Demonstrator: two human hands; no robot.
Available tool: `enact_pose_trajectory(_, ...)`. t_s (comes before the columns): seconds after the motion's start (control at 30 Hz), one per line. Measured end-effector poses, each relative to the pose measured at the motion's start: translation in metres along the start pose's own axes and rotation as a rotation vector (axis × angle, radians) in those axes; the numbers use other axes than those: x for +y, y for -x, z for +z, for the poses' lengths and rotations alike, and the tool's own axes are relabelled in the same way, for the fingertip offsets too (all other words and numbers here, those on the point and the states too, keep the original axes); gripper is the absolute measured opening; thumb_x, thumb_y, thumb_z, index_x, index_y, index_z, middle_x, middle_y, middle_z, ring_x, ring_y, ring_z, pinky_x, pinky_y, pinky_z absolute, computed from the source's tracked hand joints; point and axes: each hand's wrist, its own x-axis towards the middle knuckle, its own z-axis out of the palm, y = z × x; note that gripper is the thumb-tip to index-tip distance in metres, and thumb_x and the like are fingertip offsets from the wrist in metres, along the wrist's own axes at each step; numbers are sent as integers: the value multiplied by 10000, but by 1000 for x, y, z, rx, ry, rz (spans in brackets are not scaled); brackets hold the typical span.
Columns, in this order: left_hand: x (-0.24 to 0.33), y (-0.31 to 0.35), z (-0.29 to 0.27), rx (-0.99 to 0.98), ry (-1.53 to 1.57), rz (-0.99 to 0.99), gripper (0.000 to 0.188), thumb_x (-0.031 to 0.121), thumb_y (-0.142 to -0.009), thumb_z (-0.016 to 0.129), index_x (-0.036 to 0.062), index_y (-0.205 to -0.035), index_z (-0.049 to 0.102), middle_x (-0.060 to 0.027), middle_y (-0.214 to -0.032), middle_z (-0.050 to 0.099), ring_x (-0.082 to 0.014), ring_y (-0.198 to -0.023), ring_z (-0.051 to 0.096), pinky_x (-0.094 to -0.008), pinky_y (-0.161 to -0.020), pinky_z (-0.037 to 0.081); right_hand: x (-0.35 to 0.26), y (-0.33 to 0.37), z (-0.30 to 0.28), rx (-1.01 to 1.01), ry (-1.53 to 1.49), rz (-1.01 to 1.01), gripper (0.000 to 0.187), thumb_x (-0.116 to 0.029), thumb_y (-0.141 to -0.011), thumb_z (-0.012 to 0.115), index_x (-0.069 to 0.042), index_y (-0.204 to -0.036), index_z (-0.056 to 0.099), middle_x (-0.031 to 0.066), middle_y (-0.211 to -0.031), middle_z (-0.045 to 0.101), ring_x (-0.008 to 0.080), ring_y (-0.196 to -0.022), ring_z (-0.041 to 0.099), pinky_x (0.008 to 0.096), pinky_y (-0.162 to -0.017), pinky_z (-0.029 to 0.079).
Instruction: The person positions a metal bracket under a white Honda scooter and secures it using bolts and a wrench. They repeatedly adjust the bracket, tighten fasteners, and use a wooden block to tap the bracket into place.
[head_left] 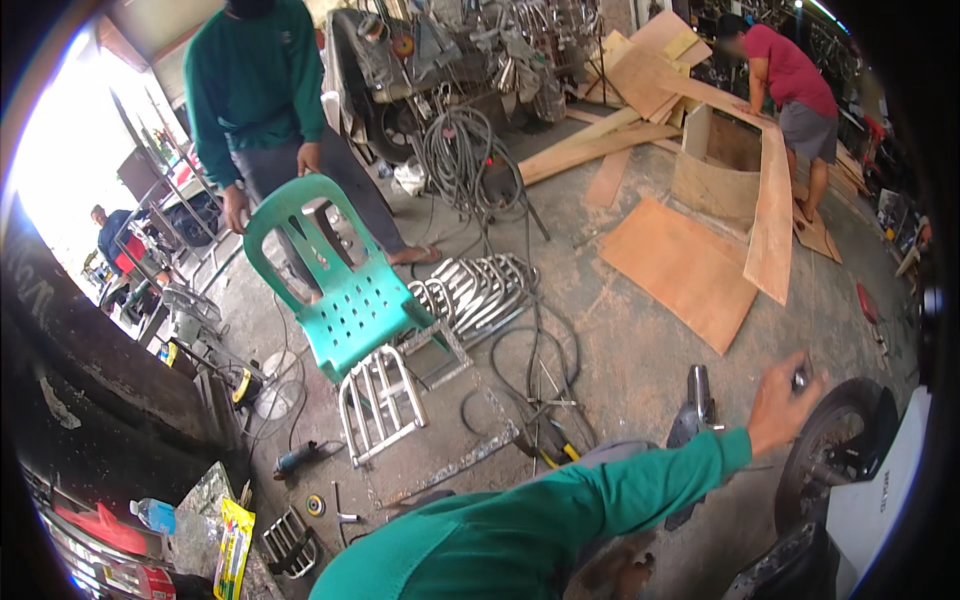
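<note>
My left arm, in a green sleeve, reaches across to the right from the lower edge. At its end my left hand [778, 408] is closed round a small shiny metal piece [800, 378], too small to name. Close by stands a black wheel [832, 450] beside a white body panel [876, 508]. A silver tube on a dark part [699, 392] sticks up left of the hand. Below the sleeve a brownish patch may be my right hand [630, 572]; its fingers cannot be made out.
A person in green holds a green plastic chair [362, 305]. Bent metal tubes [480, 295], a tubular rack [382, 405], cables [462, 160] and a power tool [305, 458] lie on the floor. Plywood sheets [685, 268] lie further back, where a person in red bends over.
</note>
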Motion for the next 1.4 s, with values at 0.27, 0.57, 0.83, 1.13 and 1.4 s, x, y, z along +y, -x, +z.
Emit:
enact_pose_trajectory(0.27, 39, 75, 32, -241, 93, 154, 327, 236, -941, 754, 0, -1014, 541, -180, -687, 505, -340, -602, 529, -439, -594, 414, -166, 37, -238, -503, -1673, -116, 759, -692, -1022, 601, -36, -1402, 634, 177, -1253, 740, 267, -1164, 705, 467, -1004, 577)
enact_pose_trajectory(0.57, 34, 121, 27, -785, -44, 350, 366, 260, -861, 764, 10, -986, 528, -175, -708, 544, -438, -809, 615, -508, -715, 461, -171, 23, -229, -967, -2196, 70, 499, -476, -1029, 591, -48, -1286, 593, 125, -1104, 663, 210, -1041, 670, 436, -940, 583)
enact_pose_trajectory(0.83, 45, 114, 33, -1285, 78, 367, 579, 611, -946, 759, 81, -725, 689, -98, -685, 676, -325, -673, 683, -450, -626, 515, -145, 19, -213, -1297, -2379, 185, 223, -255, -1052, 560, -62, -1164, 547, 51, -980, 576, 171, -912, 626, 383, -855, 585)
enact_pose_trajectory(1.13, 5, -7, -5, -521, -507, -23, 421, 403, -991, 721, 14, -1150, 743, -235, -1015, 753, -400, -955, 736, -472, -872, 589, -103, 71, -227, -1346, -2580, 154, 162, -125, -1100, 463, 26, -1151, 497, 5, -922, 510, 116, -747, 563, 291, -657, 569)
enact_pose_trajectory(1.4, -42, -69, -49, -20, -591, -157, 681, 457, -877, 847, -39, -1283, 616, -209, -1156, 720, -332, -1091, 675, -455, -974, 516, -102, 119, -210, -1393, -2609, 125, 254, -99, -1098, 462, 66, -1282, 523, 3, -817, 499, 85, -609, 518, 230, -484, 502)
